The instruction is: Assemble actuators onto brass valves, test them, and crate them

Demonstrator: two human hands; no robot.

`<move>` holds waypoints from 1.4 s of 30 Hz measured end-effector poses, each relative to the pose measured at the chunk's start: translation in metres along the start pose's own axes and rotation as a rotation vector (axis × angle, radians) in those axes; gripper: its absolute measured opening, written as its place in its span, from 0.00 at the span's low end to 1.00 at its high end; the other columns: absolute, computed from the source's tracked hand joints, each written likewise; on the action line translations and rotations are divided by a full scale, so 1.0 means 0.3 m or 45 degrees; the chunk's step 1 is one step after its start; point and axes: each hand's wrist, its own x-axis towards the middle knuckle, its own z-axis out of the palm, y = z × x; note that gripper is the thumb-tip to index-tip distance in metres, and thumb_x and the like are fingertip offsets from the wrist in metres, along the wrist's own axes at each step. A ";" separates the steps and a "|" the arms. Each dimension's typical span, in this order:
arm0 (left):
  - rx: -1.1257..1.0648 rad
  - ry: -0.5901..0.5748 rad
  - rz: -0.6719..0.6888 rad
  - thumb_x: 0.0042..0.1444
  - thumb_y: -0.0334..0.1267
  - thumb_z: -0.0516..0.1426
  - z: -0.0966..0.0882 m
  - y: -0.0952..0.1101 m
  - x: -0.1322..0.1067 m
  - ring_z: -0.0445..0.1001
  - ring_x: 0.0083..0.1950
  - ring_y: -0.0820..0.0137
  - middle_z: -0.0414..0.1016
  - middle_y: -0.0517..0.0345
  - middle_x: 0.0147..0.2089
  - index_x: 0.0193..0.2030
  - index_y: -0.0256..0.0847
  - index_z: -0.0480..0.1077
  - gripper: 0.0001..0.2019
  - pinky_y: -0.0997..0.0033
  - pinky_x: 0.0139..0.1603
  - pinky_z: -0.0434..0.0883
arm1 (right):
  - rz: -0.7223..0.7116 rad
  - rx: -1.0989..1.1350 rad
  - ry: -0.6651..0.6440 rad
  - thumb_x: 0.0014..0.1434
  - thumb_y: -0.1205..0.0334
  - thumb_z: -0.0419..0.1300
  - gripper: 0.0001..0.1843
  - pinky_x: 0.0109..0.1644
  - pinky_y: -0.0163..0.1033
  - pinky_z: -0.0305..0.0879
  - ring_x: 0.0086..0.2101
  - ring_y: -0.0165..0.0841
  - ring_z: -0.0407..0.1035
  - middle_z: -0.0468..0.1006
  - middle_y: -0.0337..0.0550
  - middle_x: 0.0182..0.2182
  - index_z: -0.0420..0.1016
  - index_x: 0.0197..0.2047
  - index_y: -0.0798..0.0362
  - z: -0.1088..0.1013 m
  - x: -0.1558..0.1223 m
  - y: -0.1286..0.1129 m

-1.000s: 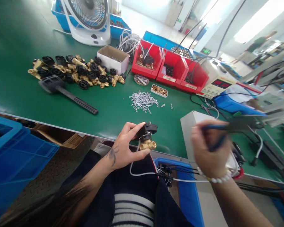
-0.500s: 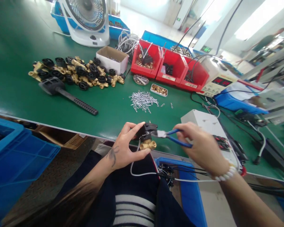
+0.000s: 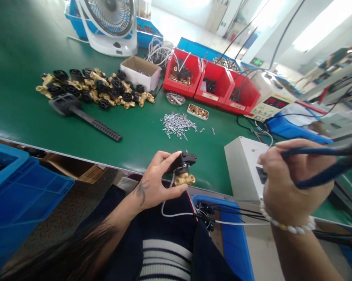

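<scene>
Between the thumb and fingers of my left hand (image 3: 157,181) is a brass valve (image 3: 185,179) with a black actuator (image 3: 187,159) on top and a white cable running down from it. I hold it over the table's front edge. My right hand (image 3: 296,175) is at the right, closed around blue-handled pliers (image 3: 319,171), whose jaws point away to the right and are blurred. A grey-white control box (image 3: 243,164) stands just left of that hand. A heap of silver R-clips (image 3: 178,125) lies beyond the valve, with two loose clips beside it.
Brass valve bodies (image 3: 96,88) with black collars are piled at the back left, near a black mallet (image 3: 85,117). Red bins (image 3: 212,84), a white carton (image 3: 141,74) and a fan (image 3: 111,23) line the back. A blue crate (image 3: 24,195) is at lower left.
My right hand has drawn the pliers away from the valve, to the right, and turned them so the jaws point right. My left hand keeps the valve in almost the same place.
</scene>
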 end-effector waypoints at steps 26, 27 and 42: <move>0.064 -0.002 0.059 0.53 0.42 0.65 0.011 -0.010 0.005 0.69 0.54 0.61 0.64 0.50 0.53 0.67 0.41 0.62 0.35 0.51 0.60 0.73 | -0.338 -0.274 -0.854 0.62 0.68 0.53 0.07 0.27 0.37 0.60 0.24 0.32 0.67 0.72 0.40 0.27 0.72 0.39 0.51 0.013 -0.015 -0.006; 0.060 0.004 0.066 0.52 0.43 0.65 0.011 -0.012 0.004 0.69 0.54 0.61 0.64 0.50 0.53 0.67 0.43 0.62 0.35 0.51 0.60 0.73 | -0.342 -0.293 -0.901 0.62 0.68 0.53 0.07 0.29 0.37 0.61 0.25 0.33 0.68 0.73 0.40 0.28 0.72 0.40 0.51 0.009 -0.013 -0.008; 0.072 0.039 0.116 0.53 0.42 0.65 0.023 -0.017 0.003 0.68 0.54 0.61 0.65 0.50 0.53 0.68 0.42 0.61 0.35 0.53 0.59 0.73 | -0.099 -0.174 -0.152 0.61 0.62 0.59 0.05 0.33 0.37 0.66 0.29 0.32 0.69 0.74 0.40 0.32 0.70 0.41 0.51 -0.001 -0.014 -0.006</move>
